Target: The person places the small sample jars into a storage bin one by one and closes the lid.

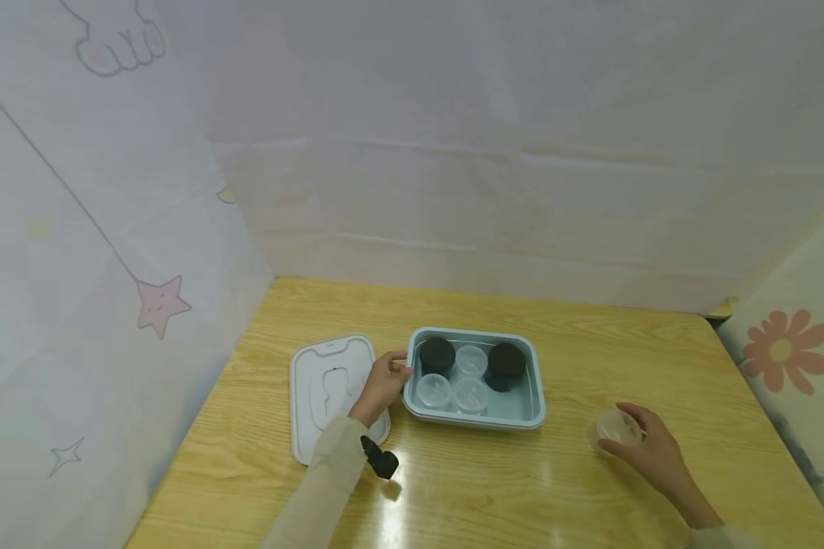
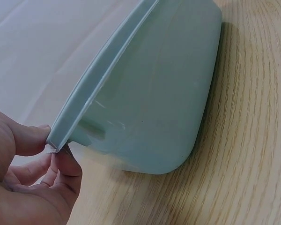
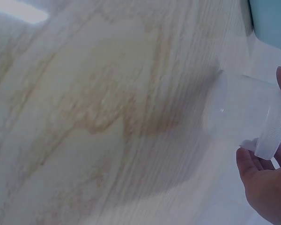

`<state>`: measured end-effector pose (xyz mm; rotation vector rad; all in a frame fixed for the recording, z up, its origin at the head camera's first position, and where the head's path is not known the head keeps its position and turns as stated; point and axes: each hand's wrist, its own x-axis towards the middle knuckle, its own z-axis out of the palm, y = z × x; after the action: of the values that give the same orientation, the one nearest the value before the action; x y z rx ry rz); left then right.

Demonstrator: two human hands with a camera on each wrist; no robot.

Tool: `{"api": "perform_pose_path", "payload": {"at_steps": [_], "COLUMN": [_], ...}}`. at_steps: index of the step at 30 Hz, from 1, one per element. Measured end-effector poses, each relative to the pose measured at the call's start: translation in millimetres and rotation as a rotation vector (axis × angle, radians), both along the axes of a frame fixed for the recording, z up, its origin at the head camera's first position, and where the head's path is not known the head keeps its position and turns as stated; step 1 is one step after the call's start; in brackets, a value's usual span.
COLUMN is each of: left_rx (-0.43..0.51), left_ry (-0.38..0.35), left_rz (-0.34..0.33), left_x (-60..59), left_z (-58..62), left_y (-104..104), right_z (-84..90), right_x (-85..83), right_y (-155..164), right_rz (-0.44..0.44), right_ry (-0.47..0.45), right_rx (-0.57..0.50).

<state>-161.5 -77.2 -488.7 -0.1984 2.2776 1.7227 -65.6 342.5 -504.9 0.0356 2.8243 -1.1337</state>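
Clear cup [image 1: 616, 428] on glossy wooden table [image 1: 590, 496]

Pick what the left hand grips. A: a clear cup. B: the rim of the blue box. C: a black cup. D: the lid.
B: the left hand pinches the rim of the blue box at its left end, thumb and fingers on the edge in the left wrist view.

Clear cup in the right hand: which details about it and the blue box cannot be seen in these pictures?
- Clear cup: head view too small to show contents; in the right wrist view the right edge cuts it off.
- Right hand: its fingers are mostly out of frame in the wrist view.
- Blue box: the left wrist view shows only its outside; the wall hides the small cups.
- Left hand: pinches the rim; fingertips behind it.
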Motion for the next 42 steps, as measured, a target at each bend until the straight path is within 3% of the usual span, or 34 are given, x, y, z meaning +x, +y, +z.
{"api": "perform_pose_path", "payload": {"at_steps": [10,23,31,42], "left_rx": [0.006,0.012,0.017,0.018], "left_ry": [0.014,0.004,0.013,0.026], "left_rz": [-0.005,-0.005,-0.010,-0.013], "left_x": [0.9,1.5,0.6,0.4], "left_z": [1.1,2.3,1.1,-0.6], "left_y": [0,0,-1,-1], "right_z": [12.9,45.3,64.0,74.8], "right_x": [-10.8,-27.1,-35.5,-45.6], "right_y": [-13,-32,-39,-53], "right_rz": [0.040,0.057,0.088,0.125], "right_ry": [0.097,0.166,0.185,0.197], "right_rx": [0.021,0.012,0.019,-0.003]}}
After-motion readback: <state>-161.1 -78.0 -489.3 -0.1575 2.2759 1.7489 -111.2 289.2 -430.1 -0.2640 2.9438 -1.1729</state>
